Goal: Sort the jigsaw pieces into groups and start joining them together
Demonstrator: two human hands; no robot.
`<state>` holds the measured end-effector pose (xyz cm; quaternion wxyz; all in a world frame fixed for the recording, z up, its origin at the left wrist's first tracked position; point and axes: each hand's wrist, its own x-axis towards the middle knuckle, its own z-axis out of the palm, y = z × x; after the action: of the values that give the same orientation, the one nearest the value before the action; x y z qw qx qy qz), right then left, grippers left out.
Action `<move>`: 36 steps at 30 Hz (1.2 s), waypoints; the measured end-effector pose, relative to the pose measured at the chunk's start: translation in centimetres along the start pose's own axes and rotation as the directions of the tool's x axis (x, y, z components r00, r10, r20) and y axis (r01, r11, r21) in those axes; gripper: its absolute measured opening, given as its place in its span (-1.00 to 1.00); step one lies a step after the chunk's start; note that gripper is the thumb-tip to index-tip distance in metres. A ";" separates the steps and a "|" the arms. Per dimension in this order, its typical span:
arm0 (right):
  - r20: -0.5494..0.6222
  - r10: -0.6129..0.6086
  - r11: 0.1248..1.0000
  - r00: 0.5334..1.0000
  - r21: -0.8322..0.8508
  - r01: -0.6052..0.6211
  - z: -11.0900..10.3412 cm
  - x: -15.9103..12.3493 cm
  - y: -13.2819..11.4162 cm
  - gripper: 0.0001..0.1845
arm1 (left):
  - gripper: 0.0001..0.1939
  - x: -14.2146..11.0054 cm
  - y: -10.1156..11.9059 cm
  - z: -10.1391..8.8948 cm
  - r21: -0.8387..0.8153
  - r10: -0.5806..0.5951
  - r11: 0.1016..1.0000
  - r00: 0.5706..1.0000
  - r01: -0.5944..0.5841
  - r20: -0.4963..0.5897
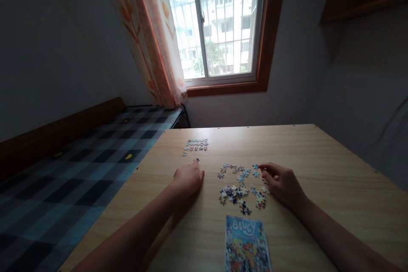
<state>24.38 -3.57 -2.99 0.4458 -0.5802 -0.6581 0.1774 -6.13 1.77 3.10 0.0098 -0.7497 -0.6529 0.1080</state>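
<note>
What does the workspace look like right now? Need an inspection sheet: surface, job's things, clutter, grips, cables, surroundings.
Surface: light wooden table, dimly lit, bare toward the right side.
Job's things: loose puzzle pieces scattered mid-table; small assembled patch farther back on the left; one single piece just past the left fingertips.
Clutter: printed picture card at the near edge, nothing else seen.
Grips: left hand resting on the table, pointing at the single piece; right hand pinching at a blue piece at the pile's far edge, hold cannot be confirmed.
Cables: nothing seen.
Surroundings: window with curtain behind; bed with checked cover to the left.
</note>
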 end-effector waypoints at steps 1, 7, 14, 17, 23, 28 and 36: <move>0.013 0.007 1.000 1.000 0.007 -0.007 0.0 0.0 0.1 -0.71 | -0.38 0.3 -0.1 0.1 -0.007 0.000 1.000 1.000 0.001 0.003; 0.047 0.047 0.998 0.998 0.037 -0.049 0.2 -0.3 0.9 -0.69 | -0.33 1.9 -0.9 0.9 -0.022 -0.062 0.998 0.997 0.061 -0.045; 0.056 0.071 0.996 0.996 0.054 -0.074 0.2 -0.6 1.8 -0.69 | -0.35 1.3 -1.6 1.5 -0.028 -0.083 0.996 0.994 0.081 -0.073; 0.059 0.083 0.993 0.995 0.076 -0.088 0.2 -0.8 2.1 -0.70 | -0.33 1.2 -1.5 1.6 -0.042 -0.083 0.996 0.995 0.080 -0.062; 0.050 0.051 0.997 0.997 0.047 -0.054 0.1 -0.8 1.9 -0.70 | -0.35 2.5 -2.0 2.0 -0.079 -0.072 0.995 0.991 0.064 -0.116; 0.038 0.024 1.000 0.999 0.000 -0.024 0.0 -0.7 1.8 -0.71 | -0.35 3.0 -2.4 2.5 -0.090 -0.074 0.994 0.984 0.060 -0.162; 0.037 0.027 0.999 0.999 0.016 -0.027 0.1 -0.7 1.9 -0.69 | -0.34 3.0 -2.6 2.2 -0.085 -0.108 0.992 0.986 0.098 -0.130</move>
<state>25.38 -3.66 -4.73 0.4360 -0.5819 -0.6568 0.1997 -8.69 4.82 0.94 0.0301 -0.7202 -0.6924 0.0308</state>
